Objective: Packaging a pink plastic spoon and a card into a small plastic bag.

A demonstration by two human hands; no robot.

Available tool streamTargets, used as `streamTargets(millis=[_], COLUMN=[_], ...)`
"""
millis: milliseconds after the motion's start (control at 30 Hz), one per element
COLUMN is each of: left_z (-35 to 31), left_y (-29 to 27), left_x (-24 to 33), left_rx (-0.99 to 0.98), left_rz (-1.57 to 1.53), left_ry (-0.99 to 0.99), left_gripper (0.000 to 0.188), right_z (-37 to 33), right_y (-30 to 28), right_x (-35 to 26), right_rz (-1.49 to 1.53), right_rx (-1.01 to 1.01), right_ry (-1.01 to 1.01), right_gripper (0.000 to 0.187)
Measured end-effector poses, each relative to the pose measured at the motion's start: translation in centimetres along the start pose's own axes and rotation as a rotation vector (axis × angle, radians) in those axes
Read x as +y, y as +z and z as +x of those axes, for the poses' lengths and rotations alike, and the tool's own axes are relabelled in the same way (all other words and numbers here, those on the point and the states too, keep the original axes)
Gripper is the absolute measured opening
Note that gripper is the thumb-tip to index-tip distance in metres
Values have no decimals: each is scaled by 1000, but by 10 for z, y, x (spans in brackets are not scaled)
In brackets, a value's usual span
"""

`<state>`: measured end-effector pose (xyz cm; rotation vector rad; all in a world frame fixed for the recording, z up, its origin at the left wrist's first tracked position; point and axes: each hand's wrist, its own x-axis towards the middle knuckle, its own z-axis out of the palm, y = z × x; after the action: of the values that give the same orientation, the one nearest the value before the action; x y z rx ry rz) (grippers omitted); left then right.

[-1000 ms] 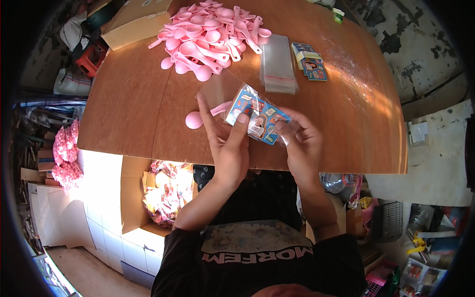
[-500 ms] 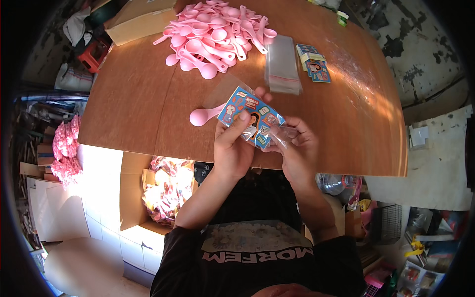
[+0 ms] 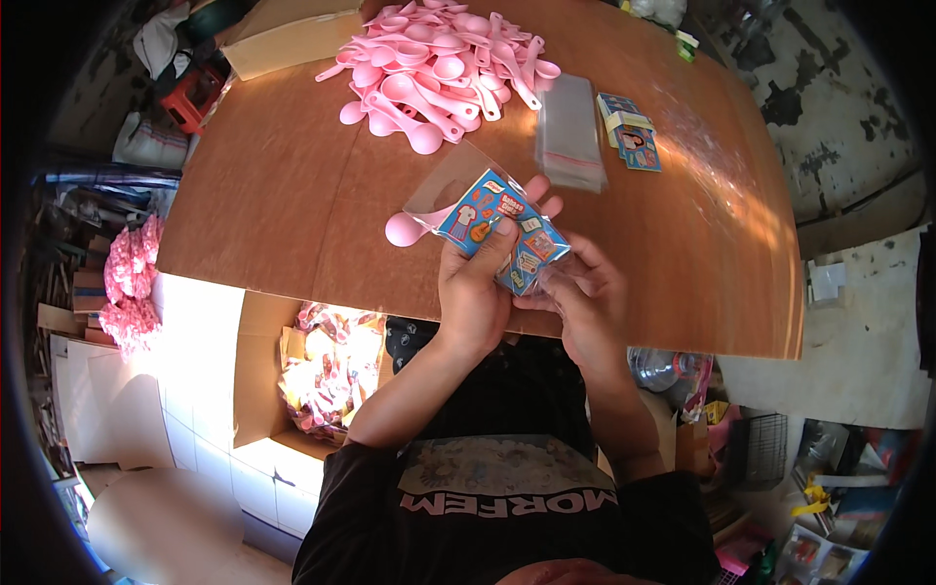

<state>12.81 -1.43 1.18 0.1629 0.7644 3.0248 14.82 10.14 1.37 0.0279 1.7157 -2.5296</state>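
My left hand (image 3: 477,283) grips a blue printed card (image 3: 531,255) in a clear plastic bag (image 3: 450,175), its thumb lying across the card's front. The bag reaches past the card at the upper left. At the card's lower right end, my right hand (image 3: 591,292) pinches the bag's edge between thumb and fingers. A pink measuring spoon (image 3: 406,229) shows its round bowl just left of the card; the bag and card hide the rest of its handle. Beyond my hands lies a big heap of pink spoons (image 3: 419,83) on the brown table (image 3: 292,205).
Flat clear bags (image 3: 570,127) lie right of the heap, beside a banded stack of blue cards (image 3: 629,132). A cardboard box (image 3: 292,39) stands at the far left. Below the table's front edge, an open carton (image 3: 258,370) holds packed items. A clear plastic bottle (image 3: 653,368) sits low right.
The whole view has shifted slightly. Both hands keep their hold, and the bagged card has turned a little, with its lower right end tilting and the printed front still facing up.
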Motion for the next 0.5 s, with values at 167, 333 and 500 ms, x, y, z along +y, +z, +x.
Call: streamTargets(millis=[167,333,500], left_z=[-2,-5,-7], left_y=[-1,-2,-12], left_x=[0,2,8], left_rx=[-35,-119,-126], left_rz=[23,57,155], left_ry=[-16,-96,-128], left_gripper=[38,35,34], right_z=[2,4,6], right_y=[0,6,15], right_x=[4,5,11], right_rz=[-16,82,-183], right_rx=[9,-2,41], right_ry=[33,19,-162], right_gripper=[18,13,21])
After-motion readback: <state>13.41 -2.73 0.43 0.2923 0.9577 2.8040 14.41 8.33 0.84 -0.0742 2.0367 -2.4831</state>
